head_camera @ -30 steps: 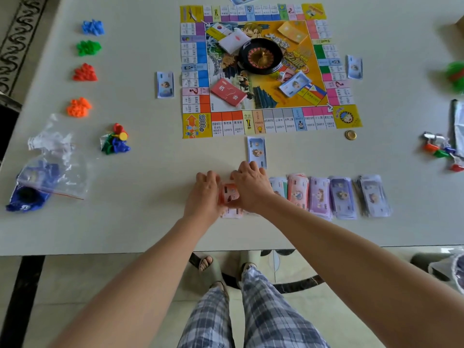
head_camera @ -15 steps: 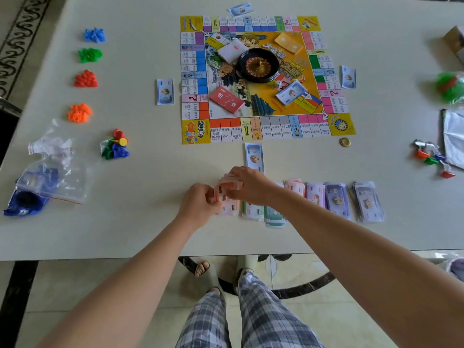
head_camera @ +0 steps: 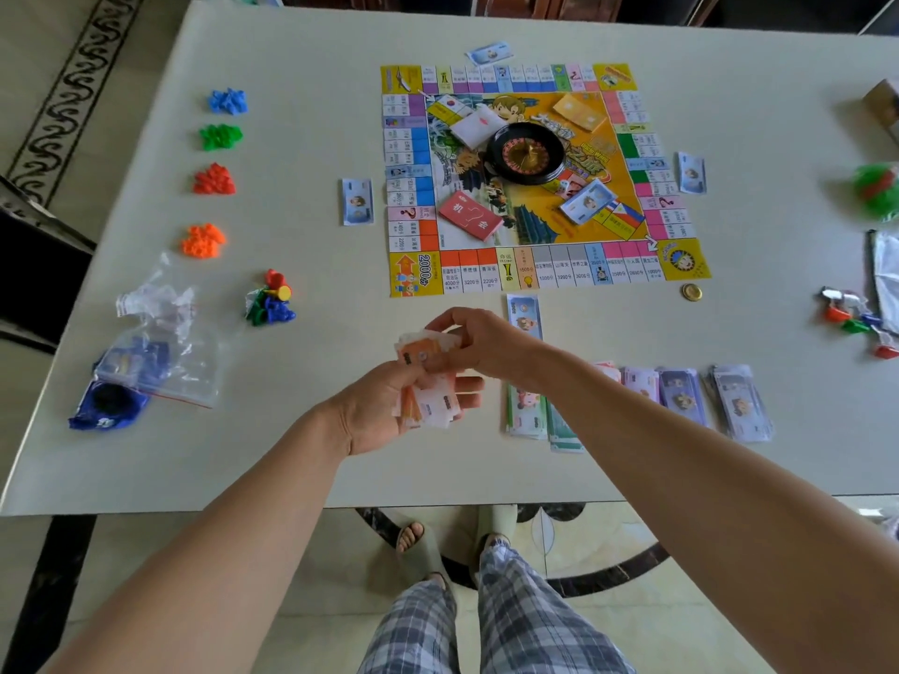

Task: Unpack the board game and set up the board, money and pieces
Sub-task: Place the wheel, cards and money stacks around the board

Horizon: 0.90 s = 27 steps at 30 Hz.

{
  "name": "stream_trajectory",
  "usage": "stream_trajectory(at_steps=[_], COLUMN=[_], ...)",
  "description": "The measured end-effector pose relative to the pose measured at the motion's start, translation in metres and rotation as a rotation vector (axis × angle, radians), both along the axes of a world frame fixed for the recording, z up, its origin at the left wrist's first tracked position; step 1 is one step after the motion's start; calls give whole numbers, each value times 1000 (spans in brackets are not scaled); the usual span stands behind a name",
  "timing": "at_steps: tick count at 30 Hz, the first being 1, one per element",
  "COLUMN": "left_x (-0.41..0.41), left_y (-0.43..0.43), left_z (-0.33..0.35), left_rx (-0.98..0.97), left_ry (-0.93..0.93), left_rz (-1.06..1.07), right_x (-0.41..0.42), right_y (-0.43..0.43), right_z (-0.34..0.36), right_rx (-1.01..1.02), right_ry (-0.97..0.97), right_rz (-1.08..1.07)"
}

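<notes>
The bench carries the board at its middle, with a wheel on it. Above the bench's near side, the left hand lies palm up, gripping orange notes. The right hand pinches their upper end. Money stacks lie in a row just to the right. Piece piles sit far left.

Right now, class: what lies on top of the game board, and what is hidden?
On the board: roulette wheel, red card deck, white card deck, yellow card deck, blue banknote. The artwork beneath them is covered.
</notes>
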<state>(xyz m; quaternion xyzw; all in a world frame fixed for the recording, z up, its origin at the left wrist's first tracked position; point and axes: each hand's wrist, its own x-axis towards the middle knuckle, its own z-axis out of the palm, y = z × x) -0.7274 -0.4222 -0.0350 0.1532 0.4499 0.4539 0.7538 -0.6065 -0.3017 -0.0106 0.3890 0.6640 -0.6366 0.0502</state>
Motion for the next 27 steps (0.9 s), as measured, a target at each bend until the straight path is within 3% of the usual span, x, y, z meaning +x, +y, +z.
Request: stream_trajectory(at_steps=[5, 8, 16, 21, 27], left_x=[-19, -32, -63, -88, -134], left_y=[-3, -5, 5, 32, 82], left_z=[8, 7, 5, 7, -1], left_rx=[-3, 4, -96, -146, -276], left_ry=[120, 186, 195, 297, 364], left_rz=[122, 147, 350, 405, 670], right_x=[-25, -38, -79, -112, -164], right_y=[-4, -8, -3, 22, 76], right_z=[2, -3, -5, -10, -18], right_rx=[110, 106, 137, 141, 130], right_ry=[-57, -145, -58, -69, -18], right_rz=[-181, -175, -221, -218, -348])
